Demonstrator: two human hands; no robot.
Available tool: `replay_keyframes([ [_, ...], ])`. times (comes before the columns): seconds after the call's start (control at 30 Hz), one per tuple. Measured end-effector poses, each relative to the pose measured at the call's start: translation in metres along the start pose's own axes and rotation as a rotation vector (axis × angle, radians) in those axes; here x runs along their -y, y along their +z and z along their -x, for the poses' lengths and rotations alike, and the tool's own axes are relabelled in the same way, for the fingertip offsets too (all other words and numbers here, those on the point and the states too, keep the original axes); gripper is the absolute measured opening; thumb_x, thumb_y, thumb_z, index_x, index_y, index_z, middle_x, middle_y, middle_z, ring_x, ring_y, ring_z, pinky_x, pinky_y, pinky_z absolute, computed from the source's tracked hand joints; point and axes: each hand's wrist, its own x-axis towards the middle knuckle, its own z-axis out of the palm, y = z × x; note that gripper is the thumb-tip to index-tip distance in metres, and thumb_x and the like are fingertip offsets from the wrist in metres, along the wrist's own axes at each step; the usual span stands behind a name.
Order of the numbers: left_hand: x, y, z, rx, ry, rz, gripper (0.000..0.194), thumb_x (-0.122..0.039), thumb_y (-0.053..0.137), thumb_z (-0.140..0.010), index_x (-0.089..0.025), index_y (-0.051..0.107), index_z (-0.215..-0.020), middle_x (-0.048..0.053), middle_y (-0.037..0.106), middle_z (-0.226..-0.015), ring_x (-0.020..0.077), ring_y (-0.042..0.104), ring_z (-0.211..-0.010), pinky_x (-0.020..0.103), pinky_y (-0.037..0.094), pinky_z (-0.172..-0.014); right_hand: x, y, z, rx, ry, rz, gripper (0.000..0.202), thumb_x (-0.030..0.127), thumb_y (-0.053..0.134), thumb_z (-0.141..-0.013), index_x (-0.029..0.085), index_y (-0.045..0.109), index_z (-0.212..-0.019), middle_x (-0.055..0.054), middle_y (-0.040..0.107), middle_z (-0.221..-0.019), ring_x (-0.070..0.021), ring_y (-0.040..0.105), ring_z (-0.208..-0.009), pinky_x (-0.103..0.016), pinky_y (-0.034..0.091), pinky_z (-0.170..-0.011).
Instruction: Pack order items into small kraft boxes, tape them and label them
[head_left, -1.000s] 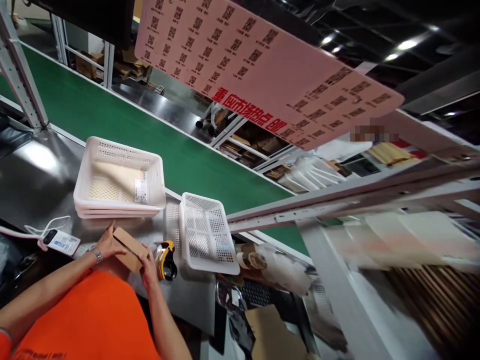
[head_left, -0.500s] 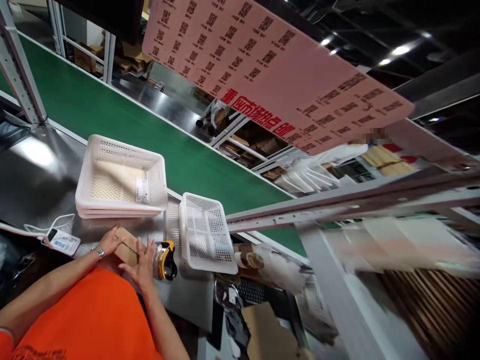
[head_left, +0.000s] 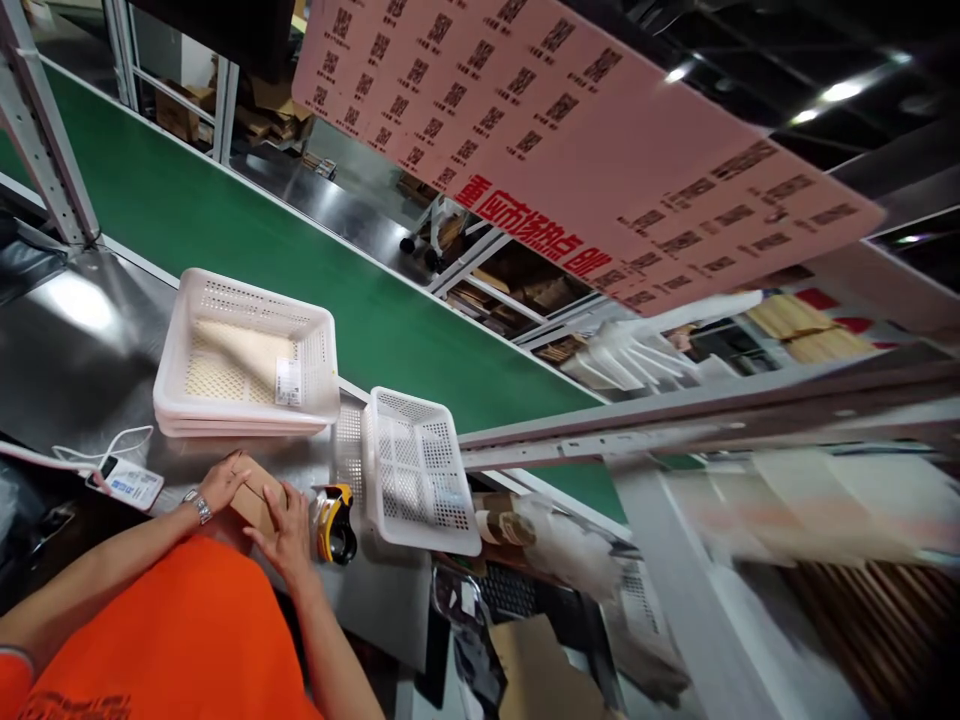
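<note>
A small brown cardboard box [head_left: 257, 492] rests low over the steel bench, close to my body. My left hand [head_left: 222, 484], with a metal watch on the wrist, grips its left end. On the box's right side lies my right hand [head_left: 289, 532], fingers bent over the edge and thumb along the near side. The undersides of both hands are hidden. Just right of my right hand stands a yellow and black tape dispenser [head_left: 337, 524] with a clear roll of tape, apart from the fingers.
Stacked white baskets [head_left: 247, 425] stand behind the box, and another perforated basket [head_left: 379, 480] sits to the right. A white device [head_left: 131, 483] with a cable lies at left. The green conveyor belt [head_left: 375, 310] runs behind. A pink code board [head_left: 570, 150] hangs overhead.
My right hand's fingers have drawn in from spread to bent on the box. The box's top gap looks closed down. The view has shifted slightly.
</note>
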Motion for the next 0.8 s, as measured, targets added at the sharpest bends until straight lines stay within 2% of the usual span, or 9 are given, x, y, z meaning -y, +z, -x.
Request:
replay_keyframes([
  [0.07, -0.001, 0.000, 0.000, 0.011, -0.003, -0.014, 0.065, -0.052, 0.052, -0.103, -0.013, 0.064, -0.154, 0.020, 0.077, -0.151, 0.0364, 0.074, -0.139, 0.050, 0.055, -0.125, -0.012, -0.008, 0.011, -0.110, 0.059, 0.024, 0.070, 0.061, 0.085, -0.088, 0.034, 0.072, -0.151, -0.014, 0.060, -0.166, -0.0419, 0.050, -0.158, -0.067, 0.030, -0.137],
  [0.17, -0.002, -0.001, -0.001, 0.029, 0.002, -0.034, 0.062, -0.049, 0.050, -0.104, -0.014, 0.066, -0.153, 0.020, 0.077, -0.151, 0.0364, 0.074, -0.140, 0.048, 0.054, -0.125, -0.043, -0.024, 0.028, -0.422, 0.270, 0.128, 0.080, 0.069, 0.062, -0.099, 0.017, 0.061, -0.160, -0.028, 0.059, -0.162, -0.0453, 0.053, -0.155, -0.065, 0.040, -0.131],
  [0.27, -0.005, -0.002, -0.003, 0.053, 0.013, -0.039, 0.058, -0.047, 0.051, -0.104, -0.016, 0.070, -0.150, 0.017, 0.080, -0.148, 0.0359, 0.075, -0.138, 0.045, 0.056, -0.123, -0.073, -0.037, 0.035, -0.496, 0.433, 0.144, 0.099, 0.078, 0.070, -0.085, 0.008, 0.060, -0.155, -0.032, 0.073, -0.134, -0.0500, 0.069, -0.133, -0.062, 0.056, -0.112],
  [0.37, -0.008, -0.004, -0.006, 0.065, 0.023, -0.040, 0.055, -0.046, 0.053, -0.103, -0.016, 0.073, -0.145, 0.018, 0.080, -0.147, 0.0359, 0.076, -0.137, 0.046, 0.056, -0.122, -0.085, -0.050, 0.033, -0.460, 0.492, 0.050, 0.104, 0.078, 0.079, -0.073, 0.007, 0.066, -0.148, -0.025, 0.080, -0.102, -0.0481, 0.079, -0.106, -0.056, 0.062, -0.089],
  [0.47, -0.010, -0.005, -0.009, 0.080, 0.022, -0.045, 0.055, -0.046, 0.053, -0.103, -0.017, 0.074, -0.144, 0.017, 0.081, -0.146, 0.0349, 0.076, -0.137, 0.046, 0.055, -0.123, -0.072, -0.072, 0.032, -0.414, 0.492, -0.122, 0.100, 0.079, 0.076, -0.077, 0.013, 0.068, -0.152, -0.019, 0.084, -0.099, -0.0419, 0.081, -0.092, -0.052, 0.063, -0.081],
  [0.6, -0.014, -0.002, -0.011, 0.118, 0.010, -0.048, 0.056, -0.052, 0.050, -0.104, -0.020, 0.076, -0.143, 0.015, 0.081, -0.147, 0.0343, 0.075, -0.138, 0.045, 0.054, -0.124, -0.026, -0.092, 0.037, -0.308, 0.478, -0.510, 0.091, 0.073, 0.073, -0.089, 0.023, 0.061, -0.164, -0.011, 0.086, -0.104, -0.0300, 0.078, -0.076, -0.043, 0.065, -0.067],
  [0.67, -0.017, 0.003, -0.010, 0.138, 0.016, -0.043, 0.057, -0.054, 0.049, -0.105, -0.020, 0.077, -0.141, 0.015, 0.081, -0.148, 0.0348, 0.075, -0.138, 0.045, 0.054, -0.123, -0.001, -0.084, 0.034, -0.289, 0.501, -0.632, 0.085, 0.072, 0.072, -0.092, 0.024, 0.065, -0.162, -0.007, 0.084, -0.093, -0.0235, 0.069, -0.059, -0.038, 0.060, -0.055],
  [0.73, -0.021, 0.008, -0.010, 0.146, 0.038, -0.031, 0.055, -0.056, 0.047, -0.106, -0.022, 0.079, -0.136, 0.013, 0.082, -0.145, 0.0346, 0.076, -0.137, 0.044, 0.055, -0.121, 0.018, -0.066, 0.026, -0.280, 0.530, -0.663, 0.079, 0.077, 0.069, -0.092, 0.022, 0.076, -0.148, -0.004, 0.080, -0.081, -0.0190, 0.058, -0.049, -0.034, 0.053, -0.046],
  [0.8, -0.024, 0.013, -0.009, 0.163, 0.072, -0.003, 0.054, -0.058, 0.044, -0.108, -0.025, 0.081, -0.129, 0.010, 0.086, -0.136, 0.0335, 0.078, -0.130, 0.042, 0.057, -0.118, 0.029, -0.045, 0.016, -0.277, 0.511, -0.626, 0.074, 0.083, 0.069, -0.089, 0.021, 0.086, -0.126, -0.006, 0.080, -0.079, -0.0194, 0.060, -0.053, -0.033, 0.054, -0.047],
])
